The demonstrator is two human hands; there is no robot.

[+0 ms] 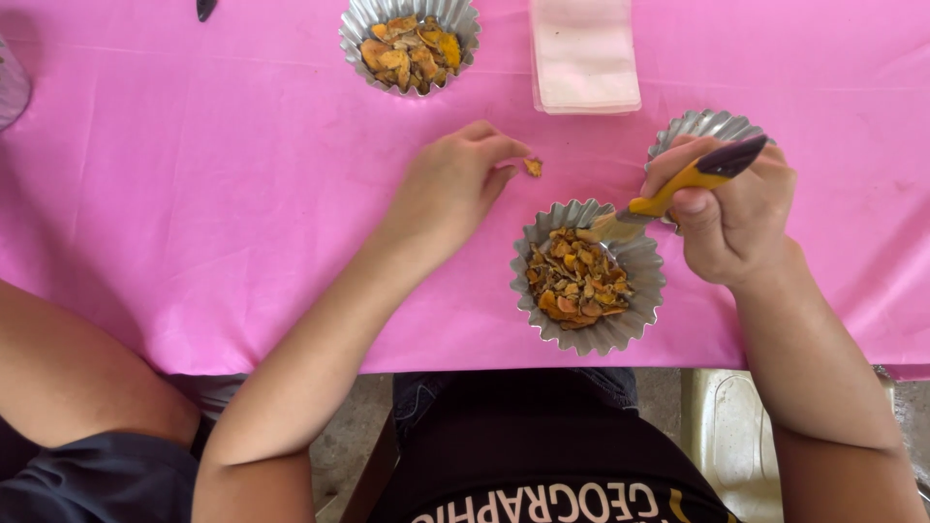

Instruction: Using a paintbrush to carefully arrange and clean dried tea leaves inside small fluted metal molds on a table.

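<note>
- Two hands work over a pink-covered table (194, 194); the fluted metal cup (589, 281) nearest the person serves as landmark.
- Landmark cup: silvery, crimped wall, filled with dried yellow-brown chips (573, 276) that lie mostly toward its left half.
- Right hand (736, 208): fist closed round a tool (678, 184) with a yellow handle and dark butt end. It sits just to the right of the landmark cup.
- Tool condition: the flat grey working end rests at the upper right inner rim of the landmark cup, touching or just above the chips; which, cannot be told.
- Tool axis: long axis runs diagonally, butt up and to the right, working end down and to the left into the cup.
- Left hand (450, 184): up and to the left of the landmark cup, fingers curled together with tips on the cloth; whether they pinch anything cannot be told.
- One loose chip (533, 167) lies on the cloth just beside those fingertips, above the landmark cup.
- Second fluted cup (712, 126): up and to the right, partly hidden behind the right hand; contents not visible.
- Third fluted cup (410, 44): well above and left of the landmark, holding the same chips.
- Stack of pale flat pouches (584, 53): well above the landmark cup, at the far edge.
</note>
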